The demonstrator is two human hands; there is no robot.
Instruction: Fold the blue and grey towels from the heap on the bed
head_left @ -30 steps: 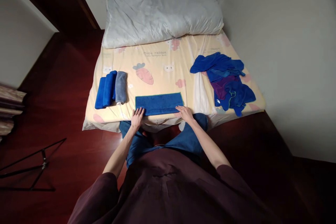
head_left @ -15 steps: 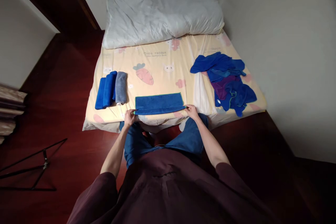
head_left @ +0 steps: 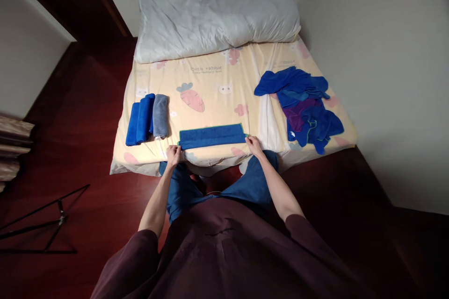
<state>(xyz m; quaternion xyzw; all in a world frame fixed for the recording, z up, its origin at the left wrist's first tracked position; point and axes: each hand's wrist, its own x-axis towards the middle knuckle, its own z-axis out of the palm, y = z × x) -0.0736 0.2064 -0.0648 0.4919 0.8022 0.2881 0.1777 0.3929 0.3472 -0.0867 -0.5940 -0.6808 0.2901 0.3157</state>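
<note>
A blue towel [head_left: 212, 136] with green edging lies lengthwise near the front edge of the bed, its near side folded over in a strip. My left hand [head_left: 173, 154] pinches the near left corner of it. At the near right corner, my right hand [head_left: 253, 145] has its fingers closed on the same towel. Left of it sit rolled or folded blue towels [head_left: 139, 120] and a grey one [head_left: 160, 116], side by side. A loose heap of blue and purple cloths [head_left: 300, 105] rests on the right side of the bed.
The bed [head_left: 217, 103] has a yellow sheet printed with carrots and rabbits. A bulky white quilt [head_left: 217, 11] lies across its far end. Walls stand at right and left. A black tripod leg stand [head_left: 60, 219] is on the dark red floor at left.
Both hands have moved slightly away from me, carrying the near edge of the blue towel over onto the rest of it. The visible towel is narrower.
</note>
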